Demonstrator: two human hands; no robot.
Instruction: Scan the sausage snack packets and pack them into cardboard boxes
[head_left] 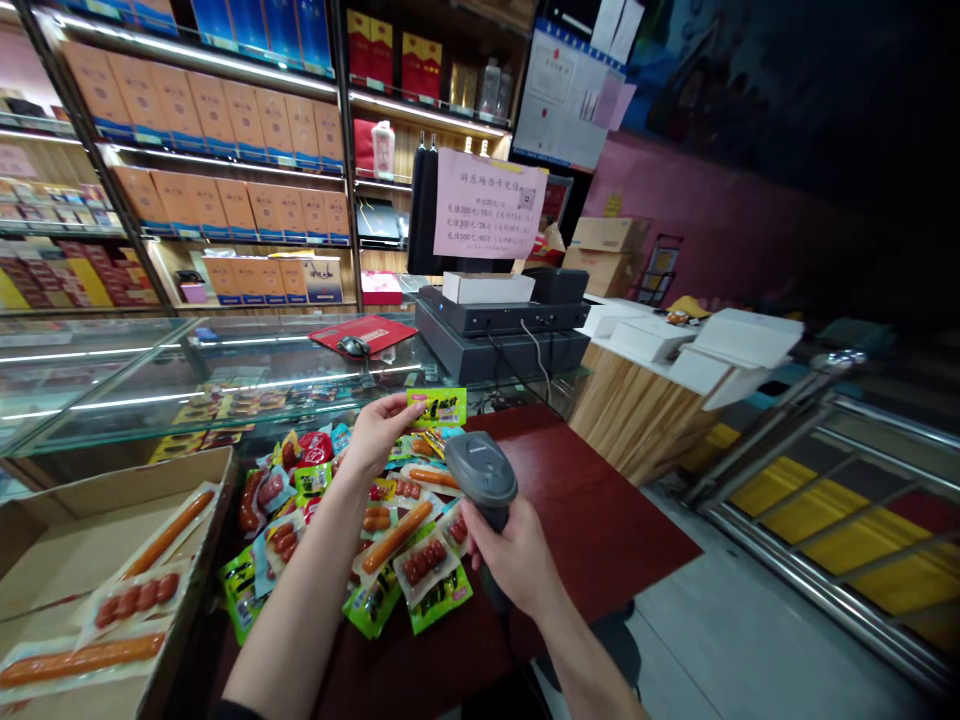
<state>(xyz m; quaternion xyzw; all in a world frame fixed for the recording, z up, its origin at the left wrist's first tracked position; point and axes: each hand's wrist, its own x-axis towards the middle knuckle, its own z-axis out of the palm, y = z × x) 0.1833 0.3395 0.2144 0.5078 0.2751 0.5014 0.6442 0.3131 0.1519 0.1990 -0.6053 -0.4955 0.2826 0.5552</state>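
Note:
My left hand point(377, 432) pinches a small green snack packet point(444, 407) by its left end, raised over the far side of a pile. Wrapped around the handle of a grey barcode scanner point(480, 468), my right hand point(517, 555) keeps its head close below the packet. Under both hands lies a heap of packaged sausages point(397, 535) and green packets on a dark red tabletop point(585, 500). To the left, a cardboard box point(45, 510) holds several wrapped sausages. The scanner's front face is turned away from me.
A glass display counter point(135, 385) runs behind the pile, with a mouse point(352, 346) on a red pad point(386, 333). A monitor point(422, 215) bearing a paper sign stands by a black cash drawer point(502, 345). Metal railing point(825, 480) stands at right.

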